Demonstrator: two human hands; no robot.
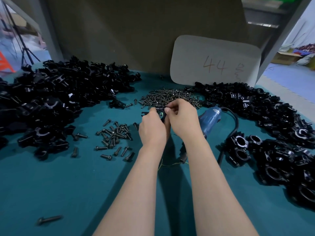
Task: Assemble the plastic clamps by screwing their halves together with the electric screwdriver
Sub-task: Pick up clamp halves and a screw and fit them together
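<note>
The left hand curls its fingers round a black plastic clamp, holding it just above the table near the middle of the work area. The right hand meets it from the other side, thumb and curled fingers pinching at the clamp's upper edge; whether a screw sits between those fingertips cannot be told. Both bare forearms reach in side by side from the bottom of the view. Just beyond the hands lies a dense pile of dark screws, and a looser scatter of screws spreads to the left of the left hand. The blue electric screwdriver lies on the table just right of the right wrist, not held, its black cord looping away to the right. A large heap of black clamp halves fills the left side, and another heap of clamp parts runs down the right, with ring-shaped assembled clamps at its near edge. A single screw lies alone at the lower left on the teal table cover. A grey card marked "44" leans against the back wall.
</note>
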